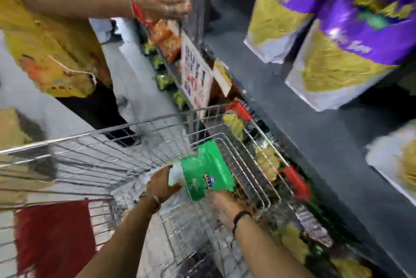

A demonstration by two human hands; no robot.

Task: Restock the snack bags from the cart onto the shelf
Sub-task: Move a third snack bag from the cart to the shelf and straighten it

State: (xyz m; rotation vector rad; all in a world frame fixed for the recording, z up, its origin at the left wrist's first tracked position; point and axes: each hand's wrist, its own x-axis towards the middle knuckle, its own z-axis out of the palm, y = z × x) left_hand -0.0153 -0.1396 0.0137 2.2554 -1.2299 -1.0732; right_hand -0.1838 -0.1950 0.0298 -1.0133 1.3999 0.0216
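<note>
Green snack bag (206,170) is gripped by my left hand (161,184) and right hand (227,206) above the cart (112,142), not yet on the shelf (315,142).

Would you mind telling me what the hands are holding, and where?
Both hands hold the green snack bag: left hand at its pale end, right hand under its lower edge.

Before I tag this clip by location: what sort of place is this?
Most likely a grocery shop aisle. A wire cart stands beside a dark shelf holding purple snack bags, and a printed offer sign hangs on the racking. Both hands hold a green bag over the cart.
</note>
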